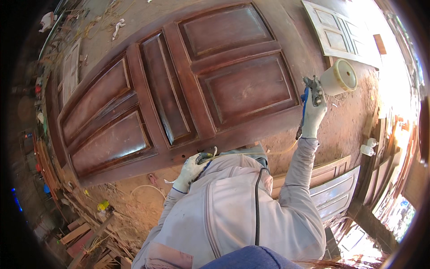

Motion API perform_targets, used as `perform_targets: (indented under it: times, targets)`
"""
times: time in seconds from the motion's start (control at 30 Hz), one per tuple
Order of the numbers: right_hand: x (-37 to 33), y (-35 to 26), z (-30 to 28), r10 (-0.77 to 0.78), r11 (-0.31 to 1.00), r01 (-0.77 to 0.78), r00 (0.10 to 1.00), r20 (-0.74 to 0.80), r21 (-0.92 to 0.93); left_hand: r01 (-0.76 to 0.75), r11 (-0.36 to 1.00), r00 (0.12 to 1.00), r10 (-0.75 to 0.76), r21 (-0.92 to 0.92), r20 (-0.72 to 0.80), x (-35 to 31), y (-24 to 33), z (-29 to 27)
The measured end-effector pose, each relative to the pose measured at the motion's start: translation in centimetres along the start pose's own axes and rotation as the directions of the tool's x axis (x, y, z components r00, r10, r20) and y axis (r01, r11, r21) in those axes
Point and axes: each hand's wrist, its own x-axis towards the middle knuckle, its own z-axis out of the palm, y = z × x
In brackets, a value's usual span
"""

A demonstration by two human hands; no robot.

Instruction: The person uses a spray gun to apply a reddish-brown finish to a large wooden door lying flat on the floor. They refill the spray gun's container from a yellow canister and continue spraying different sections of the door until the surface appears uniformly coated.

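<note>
A dark reddish-brown panelled wooden door [197, 74] lies in front of me, its panels partly glossy and partly dull. My right hand [315, 107], in a white glove with grey-stained fingers, is closed around a spray gun [307, 96] off the door's right end. A whitish cup [338, 77] sits on the gun, its round end toward me. From the gun's handle a thin yellowish air hose [280, 153] runs back across my front to my left hand [192, 169]. That gloved hand is closed on the hose beside the door's near edge; its fingers are partly hidden.
A pale panelled door [333, 33] leans at the far right. More unpainted panels [336, 193] lie at my near right. Scrap timber [83, 235] is piled at the lower left. Loose hose [107, 18] and a white rag [118, 28] lie on the far floor.
</note>
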Motion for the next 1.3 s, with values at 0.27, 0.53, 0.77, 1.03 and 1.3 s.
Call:
perform_targets:
  times: [0.27, 0.53, 0.77, 1.03, 1.3]
  targets:
    - [0.1, -2.3, 4.3, 0.049, 0.847, -0.315, 0.849, 0.527, 0.428, 0.020, 0.995, 0.997, -0.012, 0.096, -0.079, 0.6, 1.5, 0.5]
    - [7.7, 2.3, 6.2, -0.071, 0.992, 0.063, 0.995, 0.071, 0.105, 0.107, 0.994, 0.993, -0.109, -0.032, -0.048, 0.7, 3.7, 0.4]
    - [4.5, -0.5, 8.7, -0.042, 0.984, -0.005, 0.965, 0.260, 0.180, 0.074, 0.997, 0.996, -0.075, -0.024, -0.048, 1.1, 2.3, 0.3]
    - [-1.4, -6.4, 15.4, 0.044, 0.891, -0.330, 0.746, 0.665, 0.312, 0.092, 0.990, 0.994, -0.097, -0.111, -0.046, 0.6, 1.3, -0.2]
    - [3.2, -5.4, 15.4, -0.022, 0.935, -0.129, 0.908, 0.419, 0.329, 0.099, 0.988, 0.988, -0.111, -0.116, -0.104, 0.3, -0.3, 0.0]
